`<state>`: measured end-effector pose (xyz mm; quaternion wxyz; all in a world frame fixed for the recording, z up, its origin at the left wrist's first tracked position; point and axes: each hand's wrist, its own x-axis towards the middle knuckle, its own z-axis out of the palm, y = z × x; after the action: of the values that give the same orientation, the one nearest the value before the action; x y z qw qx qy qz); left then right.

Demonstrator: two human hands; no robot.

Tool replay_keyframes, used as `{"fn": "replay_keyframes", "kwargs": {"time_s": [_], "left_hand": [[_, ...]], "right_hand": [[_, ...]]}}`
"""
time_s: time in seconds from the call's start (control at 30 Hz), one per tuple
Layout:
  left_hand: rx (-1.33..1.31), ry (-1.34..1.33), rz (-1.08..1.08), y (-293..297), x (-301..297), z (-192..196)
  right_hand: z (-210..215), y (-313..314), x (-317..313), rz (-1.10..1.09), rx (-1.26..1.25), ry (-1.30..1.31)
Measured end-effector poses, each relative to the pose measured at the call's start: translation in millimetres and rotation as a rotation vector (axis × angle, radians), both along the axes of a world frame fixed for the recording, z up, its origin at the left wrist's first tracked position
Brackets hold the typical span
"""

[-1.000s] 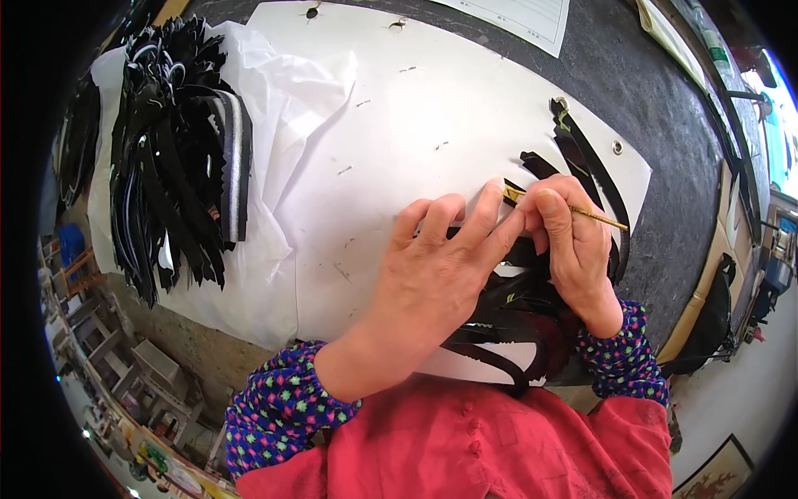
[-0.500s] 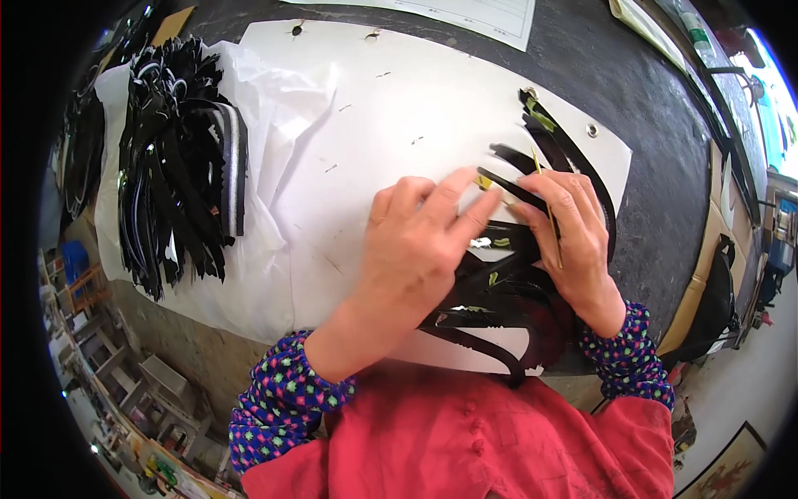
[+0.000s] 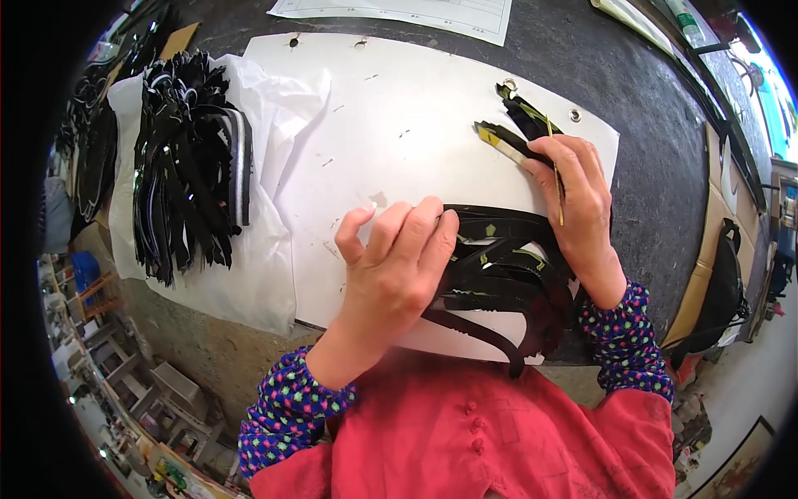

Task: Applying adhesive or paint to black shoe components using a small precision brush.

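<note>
My right hand [image 3: 578,183] is closed at the right of a white sheet, pinching a black strip [image 3: 497,130] with a narrow yellow-and-white piece [image 3: 504,148] along its edge. A thin yellow stick [image 3: 550,125] also sits in its fingers and points away from me. My left hand [image 3: 397,270] has its fingers bent and apart, with nothing visible in them; its thumb is hidden. It rests beside the left ends of a pile of curved black strips [image 3: 490,274], some bearing small green-yellow patches. Farther up, another black strip [image 3: 522,118] lies by a metal eyelet.
The white sheet [image 3: 374,100] with eyelets lies on a dark table [image 3: 657,191]. At the left, a big bundle of black strips [image 3: 187,183] rests on white wrapping [image 3: 270,258]. A printed paper [image 3: 416,15] is at the far edge; a black bag [image 3: 711,299] is at the right.
My left hand has drawn back toward me and left, away from the right hand. The right hand keeps the strip and stick; the strip's yellow-and-white piece now shows.
</note>
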<state>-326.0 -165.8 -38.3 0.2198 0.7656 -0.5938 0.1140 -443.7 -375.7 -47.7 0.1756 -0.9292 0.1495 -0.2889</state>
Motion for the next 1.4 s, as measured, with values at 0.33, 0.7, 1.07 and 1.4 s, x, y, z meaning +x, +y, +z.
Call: {"fn": "replay_keyframes", "kwargs": {"time_s": [0.33, 0.7, 1.07, 1.4], "left_hand": [[0.179, 0.130, -0.041, 15.2, -15.2, 6.8], [0.201, 0.358, -0.155, 3.2, -2.4, 6.4], [0.130, 0.303, -0.186, 17.8, -10.2, 11.8], [0.229, 0.380, -0.125, -5.6, -4.0, 3.4]], "right_hand": [[1.2, 4.8, -5.7, 0.041, -0.282, 0.116], [22.2, 27.9, -1.8, 0.157, 0.180, 0.031], [12.0, 30.4, -8.6, 0.169, 0.082, 0.138], [-3.1, 15.7, -11.5, 0.070, -0.185, 0.005]]}}
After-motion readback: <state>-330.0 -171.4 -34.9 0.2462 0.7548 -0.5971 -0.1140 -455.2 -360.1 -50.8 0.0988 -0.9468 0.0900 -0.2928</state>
